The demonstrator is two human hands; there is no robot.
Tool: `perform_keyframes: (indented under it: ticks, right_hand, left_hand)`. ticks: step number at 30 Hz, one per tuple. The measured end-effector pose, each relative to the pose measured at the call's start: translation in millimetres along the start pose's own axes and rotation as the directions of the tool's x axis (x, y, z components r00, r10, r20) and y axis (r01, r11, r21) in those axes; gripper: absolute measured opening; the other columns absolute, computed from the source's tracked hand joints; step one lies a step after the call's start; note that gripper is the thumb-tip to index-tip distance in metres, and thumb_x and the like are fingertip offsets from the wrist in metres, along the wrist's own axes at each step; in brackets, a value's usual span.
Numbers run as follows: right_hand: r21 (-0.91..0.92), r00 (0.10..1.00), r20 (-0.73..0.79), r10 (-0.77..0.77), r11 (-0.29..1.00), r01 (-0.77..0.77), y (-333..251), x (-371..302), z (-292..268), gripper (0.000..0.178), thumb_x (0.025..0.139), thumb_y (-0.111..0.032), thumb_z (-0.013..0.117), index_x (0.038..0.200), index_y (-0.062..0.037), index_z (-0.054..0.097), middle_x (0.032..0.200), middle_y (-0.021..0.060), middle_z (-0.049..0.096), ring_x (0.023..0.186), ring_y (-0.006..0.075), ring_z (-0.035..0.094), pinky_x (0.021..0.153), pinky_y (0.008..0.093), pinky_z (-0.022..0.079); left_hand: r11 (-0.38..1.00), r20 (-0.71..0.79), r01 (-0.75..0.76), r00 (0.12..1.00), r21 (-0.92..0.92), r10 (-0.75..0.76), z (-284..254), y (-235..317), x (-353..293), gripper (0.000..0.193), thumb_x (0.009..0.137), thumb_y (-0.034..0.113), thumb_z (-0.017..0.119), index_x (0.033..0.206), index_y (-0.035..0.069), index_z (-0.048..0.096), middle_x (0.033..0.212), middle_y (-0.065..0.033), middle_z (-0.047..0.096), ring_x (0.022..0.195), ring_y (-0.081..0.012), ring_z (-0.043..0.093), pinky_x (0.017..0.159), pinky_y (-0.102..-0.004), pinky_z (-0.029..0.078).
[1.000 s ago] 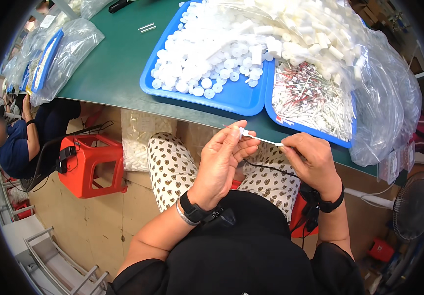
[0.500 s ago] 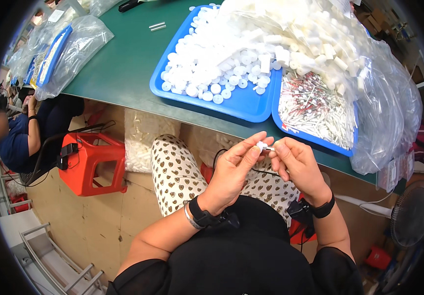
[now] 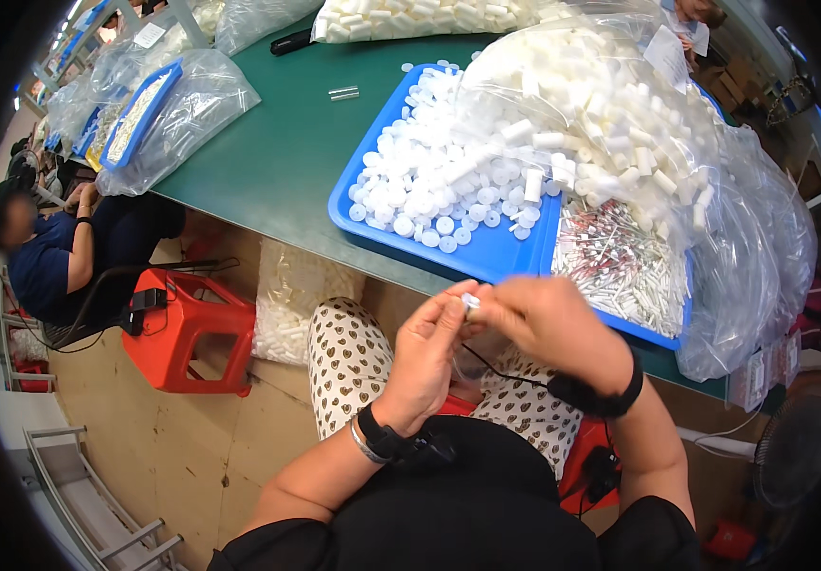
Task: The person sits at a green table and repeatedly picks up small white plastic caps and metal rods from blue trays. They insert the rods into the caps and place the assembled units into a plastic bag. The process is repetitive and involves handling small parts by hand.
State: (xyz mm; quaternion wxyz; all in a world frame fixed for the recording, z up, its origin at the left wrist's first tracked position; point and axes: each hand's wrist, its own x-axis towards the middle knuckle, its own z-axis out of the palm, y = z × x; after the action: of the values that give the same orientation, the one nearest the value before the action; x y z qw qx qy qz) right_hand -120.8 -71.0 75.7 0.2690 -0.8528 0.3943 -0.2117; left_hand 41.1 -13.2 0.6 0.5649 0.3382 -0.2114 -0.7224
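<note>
Between the fingertips of my left hand (image 3: 422, 360) is a small white plastic part (image 3: 470, 301), pinched above my lap by the table edge. My right hand (image 3: 555, 324) is curled with its fingers closed against that part; motion blurs it, and what it grips is hidden. Beyond my hands, a blue tray (image 3: 486, 255) holds a heap of translucent white discs (image 3: 410, 181). Beside it, a second blue tray (image 3: 643, 331) carries thin white and reddish pin-like pieces (image 3: 610, 262).
Clear bags of white cylinders (image 3: 620, 124) lie over the trays' far side. Two short clear tubes (image 3: 344, 93) rest on the green table (image 3: 267, 143). A red stool (image 3: 187, 328) stands left, near a seated person (image 3: 58, 238). A fan (image 3: 796, 445) is at right.
My right hand has turned over and come left, over the part in my left hand. The metal-looking pin seen between my hands earlier is now hidden. The whole view has shifted slightly.
</note>
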Motion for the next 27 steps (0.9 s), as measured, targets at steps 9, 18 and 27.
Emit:
perform_keyframes:
  ticks: [9, 18, 27]
  right_hand:
    - [-0.540, 0.980, -0.119, -0.162, 0.838, 0.073, 57, 108, 8, 0.018, 0.090, -0.009, 0.058, 0.108, -0.0047, 0.057, 0.104, 0.0143, 0.063, 0.086, 0.0377, 0.065, 0.073, 0.0446, 0.053]
    - [-0.083, 0.969, -0.242, -0.054, 0.996, 0.035, 8, 36, -2, 0.016, 0.090, -0.013, 0.064, 0.100, -0.0015, 0.058, 0.087, 0.0176, 0.064, 0.076, 0.0387, 0.065, 0.063, 0.0435, 0.051]
    - [0.539, 0.933, 0.011, 0.359, 0.784, -0.308, -5, -47, 16, 0.022, 0.100, -0.010, 0.056, 0.117, 0.0011, 0.065, 0.085, 0.0065, 0.067, 0.066, 0.0102, 0.060, 0.062, 0.0235, 0.050]
  left_hand:
    - [0.991, 0.027, 0.108, 0.994, -0.074, -0.106, 1, 3, -1, 0.040, 0.105, 0.033, 0.049, 0.129, 0.001, 0.054, 0.113, -0.0130, 0.066, 0.095, -0.0171, 0.064, 0.088, -0.0320, 0.054]
    - [0.993, 0.040, -0.069, 0.996, -0.094, 0.073, -7, 19, -3, 0.039, 0.103, 0.032, 0.052, 0.127, 0.001, 0.055, 0.118, -0.0125, 0.064, 0.101, -0.0174, 0.064, 0.088, -0.0312, 0.052]
    - [0.962, 0.242, -0.199, 0.958, 0.185, 0.152, 1, 4, -8, 0.025, 0.103, 0.020, 0.055, 0.120, 0.003, 0.061, 0.114, -0.0049, 0.063, 0.101, -0.0112, 0.059, 0.087, -0.0254, 0.050]
